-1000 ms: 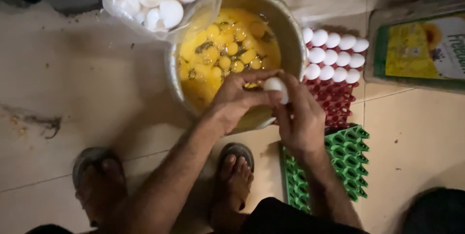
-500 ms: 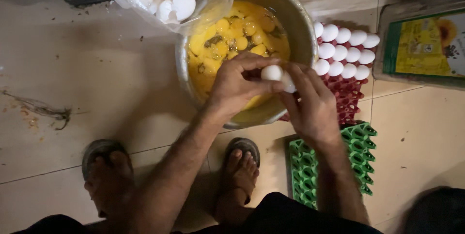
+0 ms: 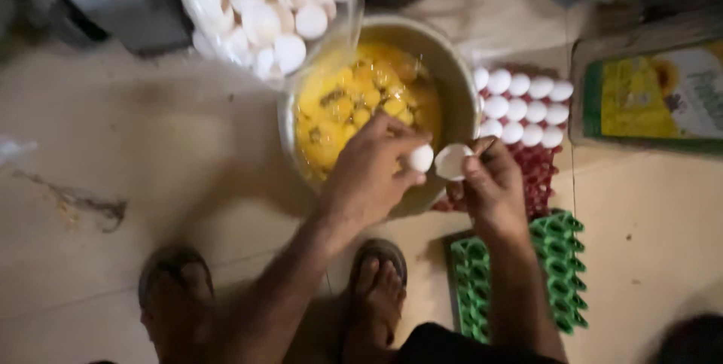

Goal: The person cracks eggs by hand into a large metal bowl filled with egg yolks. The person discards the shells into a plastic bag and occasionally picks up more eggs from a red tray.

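Egg split over the metal bowl (image 3: 459, 85): my left hand (image 3: 373, 172) pinches one white shell half (image 3: 420, 158). My right hand (image 3: 493, 191) grips the other half (image 3: 453, 161), hollow facing up, edges jagged.

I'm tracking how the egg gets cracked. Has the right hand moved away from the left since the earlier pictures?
Yes. The right hand has drawn rightward off the left hand, toward the red tray, each now holding a shell half over the bowl.

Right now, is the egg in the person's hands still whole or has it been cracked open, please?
Cracked open: the left hand holds one shell half and the right hand the other shell half, apart, over the metal bowl.
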